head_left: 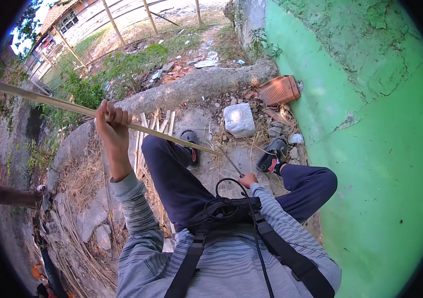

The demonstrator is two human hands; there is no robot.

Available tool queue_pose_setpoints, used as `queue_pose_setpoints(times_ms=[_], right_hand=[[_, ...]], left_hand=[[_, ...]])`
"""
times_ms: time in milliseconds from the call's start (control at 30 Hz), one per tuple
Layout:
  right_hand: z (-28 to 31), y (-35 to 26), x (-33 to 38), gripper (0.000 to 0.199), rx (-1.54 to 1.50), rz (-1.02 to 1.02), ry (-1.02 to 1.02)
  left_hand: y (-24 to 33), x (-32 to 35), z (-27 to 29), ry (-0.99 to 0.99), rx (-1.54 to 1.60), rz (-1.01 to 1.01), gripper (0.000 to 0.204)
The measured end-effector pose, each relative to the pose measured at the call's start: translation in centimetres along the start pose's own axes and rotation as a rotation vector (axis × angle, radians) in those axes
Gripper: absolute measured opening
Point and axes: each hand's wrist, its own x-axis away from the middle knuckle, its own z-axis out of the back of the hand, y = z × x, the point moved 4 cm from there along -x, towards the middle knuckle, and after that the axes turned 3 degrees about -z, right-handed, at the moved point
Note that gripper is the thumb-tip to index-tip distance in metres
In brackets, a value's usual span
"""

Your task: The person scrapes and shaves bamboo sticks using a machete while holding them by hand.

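Note:
A long, pale bamboo strip (172, 139) slants from the upper left down to the space between my knees. My left hand (113, 121) is raised and closed around it. My right hand (247, 180), low in front of my waist, is closed on the handle of a knife (231, 162). Its narrow dark blade points up and left toward the strip's lower end. Whether blade and strip touch, I cannot tell. The knife's handle is mostly hidden in my fingers. More split bamboo strips (170, 123) lie on the ground beyond my left knee.
A whitish block (238, 120) stands between my feet, with an orange hollow brick (279, 90) behind it. A green wall (370, 164) rises close on my right. A dark log (13, 195) and long thin sticks (80, 258) lie left. A black cable (258, 238) hangs down my front.

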Motion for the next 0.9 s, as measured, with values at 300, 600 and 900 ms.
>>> queue_pose_setpoints(times_ms=[300,600,900], right_hand=[[0.2,2.0,-0.2,0.048,0.070,-0.071,0.120],[-0.3,2.4,-0.1,0.050,0.186,-0.106,-0.205],[8.1,-0.5,3.0,0.044,-0.087,0.068,-0.041]], left_hand=[[-14.5,-5.0,0.1,-0.218,-0.020,0.158,0.044],[-21.5,-6.5,0.7,-0.173,-0.062,0.238,0.047],[-19.6,-5.4,1.7,-0.114,-0.011,0.151,0.042]])
